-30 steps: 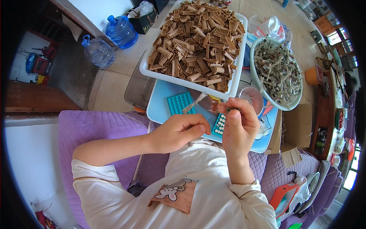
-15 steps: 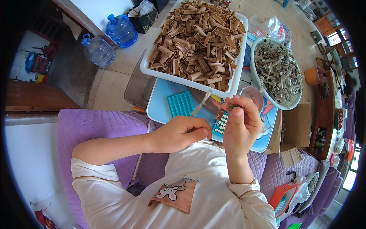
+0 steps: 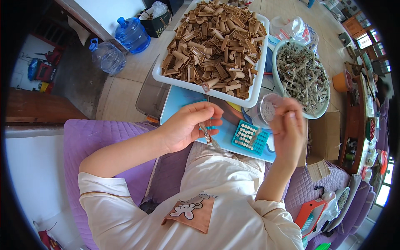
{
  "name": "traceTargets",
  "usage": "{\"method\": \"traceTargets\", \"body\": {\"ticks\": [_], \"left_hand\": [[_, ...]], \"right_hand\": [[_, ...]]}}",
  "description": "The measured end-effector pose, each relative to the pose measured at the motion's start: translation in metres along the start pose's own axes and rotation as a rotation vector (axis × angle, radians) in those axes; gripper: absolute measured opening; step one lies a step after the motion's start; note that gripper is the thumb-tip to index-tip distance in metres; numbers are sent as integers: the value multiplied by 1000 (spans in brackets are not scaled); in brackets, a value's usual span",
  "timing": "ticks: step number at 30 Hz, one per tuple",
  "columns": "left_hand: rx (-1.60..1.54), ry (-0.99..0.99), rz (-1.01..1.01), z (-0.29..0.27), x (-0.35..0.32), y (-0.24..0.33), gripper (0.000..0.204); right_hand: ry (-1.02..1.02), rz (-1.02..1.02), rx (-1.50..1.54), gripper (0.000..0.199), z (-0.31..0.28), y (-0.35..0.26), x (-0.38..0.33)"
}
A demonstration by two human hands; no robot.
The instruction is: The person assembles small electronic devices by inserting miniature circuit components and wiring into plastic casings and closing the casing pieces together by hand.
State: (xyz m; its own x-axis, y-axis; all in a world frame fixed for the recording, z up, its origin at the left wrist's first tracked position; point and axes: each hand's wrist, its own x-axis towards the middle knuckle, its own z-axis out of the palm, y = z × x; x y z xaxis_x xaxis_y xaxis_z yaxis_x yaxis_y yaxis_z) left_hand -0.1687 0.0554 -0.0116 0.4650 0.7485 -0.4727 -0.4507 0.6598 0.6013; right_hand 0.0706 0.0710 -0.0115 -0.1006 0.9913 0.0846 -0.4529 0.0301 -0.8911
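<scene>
tiled floor | purple sofa | 2 water jugs

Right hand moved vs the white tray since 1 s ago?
Yes. The right hand has drawn away to the person's right, away from the left hand. It now sits below the round bowl, right of the white tray, past the teal block.

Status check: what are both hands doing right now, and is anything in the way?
Left hand pinching a small brown piece. Right hand raised, blurred, contents unclear. Teal tray between the hands. Nothing blocking.
</scene>
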Motion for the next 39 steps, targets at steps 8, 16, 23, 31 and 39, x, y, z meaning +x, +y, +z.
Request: {"method": "traceTargets", "body": {"ticks": [8,16,23,31,39], "left_hand": [[-77,-38,162,-2,1,2,17],[-50,-41,256,0,-1,5,17],[304,-66,335,4,-5,3,19],[419,-100,317,6,-8,2,27],[1161,-6,724,18,-17,3,40]], "right_hand": [[-355,285,-463,30,46,48,-28],[-104,-29,-622,20,55,53,-32],[-86,-519,-929,26,59,44,-38],[-18,-493,-826,27,59,41,-45],[83,-101,-443,22,58,42,-42]]}}
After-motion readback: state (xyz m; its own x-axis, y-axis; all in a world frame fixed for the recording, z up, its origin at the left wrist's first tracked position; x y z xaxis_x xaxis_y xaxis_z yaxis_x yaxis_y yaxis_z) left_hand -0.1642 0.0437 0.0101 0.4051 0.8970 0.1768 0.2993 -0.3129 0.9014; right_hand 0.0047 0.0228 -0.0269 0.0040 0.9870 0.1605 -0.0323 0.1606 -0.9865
